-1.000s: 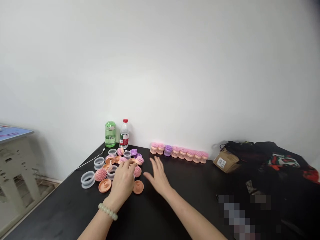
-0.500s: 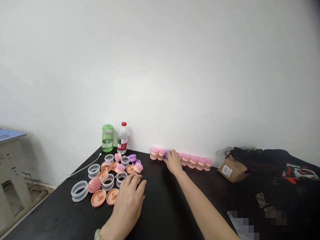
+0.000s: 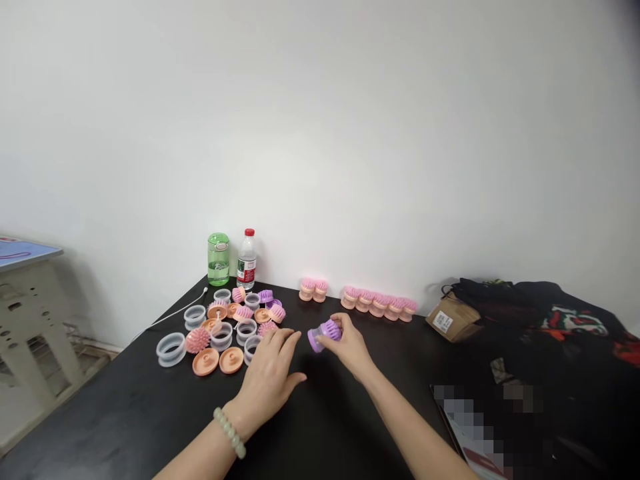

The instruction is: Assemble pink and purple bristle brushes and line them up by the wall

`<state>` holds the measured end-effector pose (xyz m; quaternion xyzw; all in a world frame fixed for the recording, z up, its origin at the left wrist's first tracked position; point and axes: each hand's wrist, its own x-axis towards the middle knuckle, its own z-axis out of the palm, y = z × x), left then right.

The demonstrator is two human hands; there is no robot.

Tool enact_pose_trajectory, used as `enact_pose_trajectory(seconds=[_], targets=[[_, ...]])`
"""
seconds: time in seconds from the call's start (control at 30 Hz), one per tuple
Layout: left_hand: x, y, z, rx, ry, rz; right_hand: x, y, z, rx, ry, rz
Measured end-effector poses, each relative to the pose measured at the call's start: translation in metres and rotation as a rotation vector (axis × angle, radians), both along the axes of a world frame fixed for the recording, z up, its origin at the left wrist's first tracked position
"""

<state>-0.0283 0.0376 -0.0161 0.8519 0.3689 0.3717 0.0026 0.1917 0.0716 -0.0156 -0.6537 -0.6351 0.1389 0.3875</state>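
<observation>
A purple bristled brush (image 3: 325, 335) is pinched in my right hand (image 3: 349, 347), tilted above the black table (image 3: 320, 427). My left hand (image 3: 273, 373), with a green bead bracelet on its wrist, is open, fingers spread beside the loose parts. Those parts include clear rings (image 3: 171, 350), orange discs (image 3: 231, 360), a round pink bristle piece (image 3: 197, 340) and purple pieces (image 3: 265, 296). Along the wall stand two pink brushes (image 3: 313, 290) and, after a gap, a row of several more (image 3: 379, 304).
At the back left stand a green bottle (image 3: 219, 260) and a red-capped water bottle (image 3: 247, 260), with a white cable (image 3: 173, 315) nearby. To the right lie a brown paper bag (image 3: 453, 317) and dark cloth (image 3: 530, 307). A blue-topped desk (image 3: 27, 253) is at far left.
My right hand has come back from the row with the purple brush, leaving a gap there. My left hand has its thumb spread wider. The view has shifted slightly.
</observation>
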Motion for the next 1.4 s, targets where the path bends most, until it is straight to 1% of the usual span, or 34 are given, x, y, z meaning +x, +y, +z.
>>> enact_pose_trajectory(seconds=[0.07, 0.1, 0.13, 0.2, 0.27, 0.33, 0.4, 0.47, 0.57, 0.63, 0.7, 0.77, 1.0, 1.23, 1.33, 1.4], targets=[[0.003, -0.005, 0.002, -0.045, -0.038, -0.045, -0.012, -0.033, -0.008, -0.022, 0.125, 0.049], [0.005, -0.008, 0.004, -0.072, -0.051, -0.064, -0.018, -0.049, -0.011, -0.040, 0.308, 0.090], [0.007, -0.011, 0.006, -0.104, -0.057, -0.081, -0.022, -0.063, -0.014, -0.060, 0.437, 0.112], [0.010, -0.018, 0.010, -0.182, -0.041, -0.108, -0.028, -0.083, -0.016, -0.075, 0.585, 0.107], [0.013, -0.024, 0.013, -0.249, -0.007, -0.133, -0.029, -0.093, -0.014, -0.077, 0.658, 0.105], [0.016, -0.028, 0.013, -0.266, 0.024, -0.146, -0.028, -0.096, -0.011, -0.076, 0.715, 0.144], [0.017, -0.028, 0.010, -0.232, 0.033, -0.135, -0.026, -0.094, -0.008, -0.081, 0.755, 0.201], [0.018, -0.026, 0.005, -0.170, 0.031, -0.113, -0.026, -0.092, -0.008, -0.090, 0.796, 0.243], [0.018, -0.021, 0.000, -0.034, 0.032, -0.101, -0.025, -0.090, -0.010, -0.113, 0.850, 0.302], [0.017, -0.020, -0.001, 0.035, 0.033, -0.115, -0.024, -0.090, -0.010, -0.135, 0.859, 0.336], [0.017, -0.020, -0.001, 0.060, 0.027, -0.128, -0.024, -0.090, -0.009, -0.142, 0.863, 0.340], [0.017, -0.021, 0.001, 0.045, 0.016, -0.135, -0.024, -0.091, -0.008, -0.131, 0.876, 0.329], [0.016, -0.022, 0.004, -0.109, -0.003, -0.163, -0.026, -0.093, -0.006, -0.114, 0.913, 0.335], [0.014, -0.017, 0.001, -0.148, 0.001, -0.167, -0.023, -0.093, -0.006, -0.085, 0.854, 0.359], [0.013, -0.016, 0.003, -0.158, -0.013, -0.175, -0.021, -0.093, -0.005, -0.085, 0.832, 0.383], [0.012, -0.016, 0.006, -0.206, -0.028, -0.182, -0.020, -0.093, -0.004, -0.075, 0.819, 0.391]])
